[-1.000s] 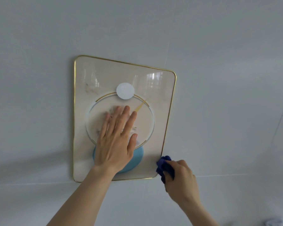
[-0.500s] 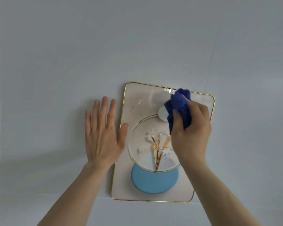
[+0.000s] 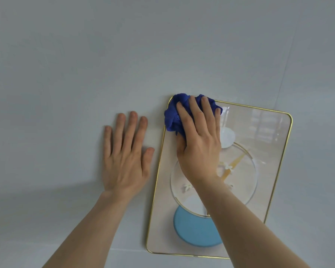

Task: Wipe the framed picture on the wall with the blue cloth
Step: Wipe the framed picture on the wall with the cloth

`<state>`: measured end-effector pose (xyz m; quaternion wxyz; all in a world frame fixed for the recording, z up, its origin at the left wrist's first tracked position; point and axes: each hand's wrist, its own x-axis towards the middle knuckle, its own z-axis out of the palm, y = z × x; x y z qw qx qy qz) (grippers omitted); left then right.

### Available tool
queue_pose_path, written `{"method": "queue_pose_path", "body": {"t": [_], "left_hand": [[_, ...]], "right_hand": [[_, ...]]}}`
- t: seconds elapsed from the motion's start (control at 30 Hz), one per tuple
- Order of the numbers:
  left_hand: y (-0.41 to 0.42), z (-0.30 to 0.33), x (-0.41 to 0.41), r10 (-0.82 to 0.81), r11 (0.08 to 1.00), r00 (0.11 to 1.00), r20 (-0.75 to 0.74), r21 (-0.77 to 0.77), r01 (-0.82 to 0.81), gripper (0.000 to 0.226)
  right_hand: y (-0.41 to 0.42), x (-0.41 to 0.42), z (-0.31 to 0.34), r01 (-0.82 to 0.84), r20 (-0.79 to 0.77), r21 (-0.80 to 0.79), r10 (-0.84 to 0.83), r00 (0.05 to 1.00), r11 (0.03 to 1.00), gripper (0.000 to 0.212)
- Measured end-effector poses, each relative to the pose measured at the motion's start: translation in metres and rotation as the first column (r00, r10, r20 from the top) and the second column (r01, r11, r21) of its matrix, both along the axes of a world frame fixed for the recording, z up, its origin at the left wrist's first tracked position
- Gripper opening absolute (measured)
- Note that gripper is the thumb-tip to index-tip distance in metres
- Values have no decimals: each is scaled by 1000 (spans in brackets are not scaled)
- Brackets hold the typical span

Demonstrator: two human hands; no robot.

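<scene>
Pretty much the whole view is being taken up by a plain pale grey wall (image 3: 66,55), with a couple of faint seam lines being seen running across it on the right and near the bottom.

Next biggest, the framed picture (image 3: 269,151) is being shown hanging on that wall, right of centre and a bit tilted in the shot. It's being edged by a thin gold frame (image 3: 156,182) with rounded corners, and window reflections are being picked up in the glass up top. Inside, a big pale circle (image 3: 246,182) with small white flowers and yellow stems is being shown, with a white disc (image 3: 227,138) above it and a light blue disc (image 3: 193,229) below.

The left hand (image 3: 124,157) is being laid flat on the bare wall just beside the frame's left edge, fingers spread and pointing up, not touching the frame as far as can be told, nothing being held.

The right hand (image 3: 197,142) is being pressed palm-down on the glass at the picture's upper left corner, fingers loosely spread over the cloth.

Smallest bit: the blue cloth (image 3: 172,115) is being bunched up under those right fingers, pushed against the top left corner of the picture and spilling slightly over the gold edge.
</scene>
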<state>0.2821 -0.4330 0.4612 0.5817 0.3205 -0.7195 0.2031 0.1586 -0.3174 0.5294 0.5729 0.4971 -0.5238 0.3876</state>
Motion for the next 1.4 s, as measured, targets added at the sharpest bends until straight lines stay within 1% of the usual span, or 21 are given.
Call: {"method": "queue_pose_path", "body": {"t": [0.07, 0.27, 0.43, 0.6, 0.7, 1.07, 1.33, 1.4], "left_hand": [[-3, -2, -2, 15, 1000, 1000, -14, -22, -15, 63], [-4, -4, -5, 10, 999, 999, -37, -38, -12, 65], [-5, -4, -5, 14, 1000, 999, -31, -14, -14, 66], [-5, -4, -3, 12, 1000, 1000, -2, -13, -12, 68], [-5, -4, -2, 6, 1000, 1000, -9, -21, -7, 68], [-8, -6, -8, 0, 996, 997, -80, -87, -7, 59], [-6, -5, -6, -11, 999, 998, -63, -51, 8, 60], [-6, -5, -5, -13, 999, 998, -60, -47, 10, 60]], "right_hand": [[-3, -2, -3, -4, -20, -14, 3, 1000, 1000, 45], [-3, -5, -20, 15, -25, -22, -15, 1000, 1000, 43], [-3, -1, -38, 16, 9, -13, -16, 1000, 1000, 48], [-6, 2, -44, 28, 29, -45, -27, 999, 999, 51], [-5, 4, -48, 31, 38, -46, -30, 999, 998, 51], [3, 7, -112, 69, 36, 70, -71, 997, 995, 60], [11, 10, -148, 34, 45, 183, -42, 998, 983, 42], [13, 11, -156, 24, 49, 206, -35, 998, 978, 41]]}}
